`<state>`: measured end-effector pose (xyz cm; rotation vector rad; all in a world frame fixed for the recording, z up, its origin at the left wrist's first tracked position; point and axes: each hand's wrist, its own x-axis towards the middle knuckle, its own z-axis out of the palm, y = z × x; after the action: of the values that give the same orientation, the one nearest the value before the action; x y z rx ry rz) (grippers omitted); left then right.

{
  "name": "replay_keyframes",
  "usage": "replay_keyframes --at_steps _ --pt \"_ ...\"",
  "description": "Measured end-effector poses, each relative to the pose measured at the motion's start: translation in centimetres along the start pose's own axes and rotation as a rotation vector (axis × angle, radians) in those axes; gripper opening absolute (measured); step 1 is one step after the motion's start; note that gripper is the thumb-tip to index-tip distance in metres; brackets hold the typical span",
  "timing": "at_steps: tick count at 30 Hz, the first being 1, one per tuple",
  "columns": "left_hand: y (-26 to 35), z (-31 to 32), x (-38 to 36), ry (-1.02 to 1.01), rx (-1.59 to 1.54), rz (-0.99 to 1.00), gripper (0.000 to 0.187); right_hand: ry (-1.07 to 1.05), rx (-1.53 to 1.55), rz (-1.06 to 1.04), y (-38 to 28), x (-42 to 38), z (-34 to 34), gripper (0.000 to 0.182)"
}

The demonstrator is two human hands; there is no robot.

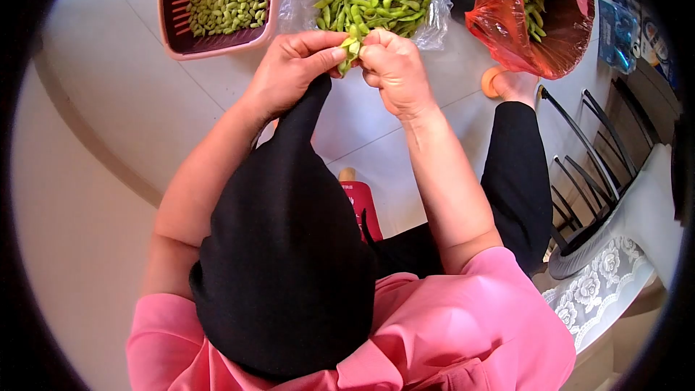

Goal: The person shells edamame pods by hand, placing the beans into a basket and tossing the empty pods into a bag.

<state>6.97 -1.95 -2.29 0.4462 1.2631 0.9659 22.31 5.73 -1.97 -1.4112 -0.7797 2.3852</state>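
Note:
A green bean pod [349,53] is pinched between my two hands, just in front of the clear plastic bag. My left hand [293,69] holds its left side between thumb and fingers. On the other side, the curled fingers of my right hand [394,69] grip the pod. Behind them, the clear plastic bag [436,22] lies open with a heap of green pods [373,0] on it. To the left stands a pink basket [272,0] with shelled green beans [228,0] inside. A red plastic bag [565,29] at the right holds some pods or shells.
Light floor tiles [181,94] lie under everything. At the right are a chair with dark metal legs [586,137], a white lace cloth [597,282] and a blue package [617,35]. A red object [360,206] lies between my black-clad legs. My foot [515,87] is near the red bag.

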Motion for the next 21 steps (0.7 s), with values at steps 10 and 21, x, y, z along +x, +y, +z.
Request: replay_keyframes --at_steps 10,21 --pt "-0.5 0.5 0.4 -0.029 -0.177 -0.086 0.024 0.115 -0.651 -0.350 0.5 0.0 0.6 0.014" --pt "0.6 1.0 0.1 -0.084 -0.176 -0.079 0.019 0.045 -0.070 -0.062 -0.6 -2.1 2.0 0.010"
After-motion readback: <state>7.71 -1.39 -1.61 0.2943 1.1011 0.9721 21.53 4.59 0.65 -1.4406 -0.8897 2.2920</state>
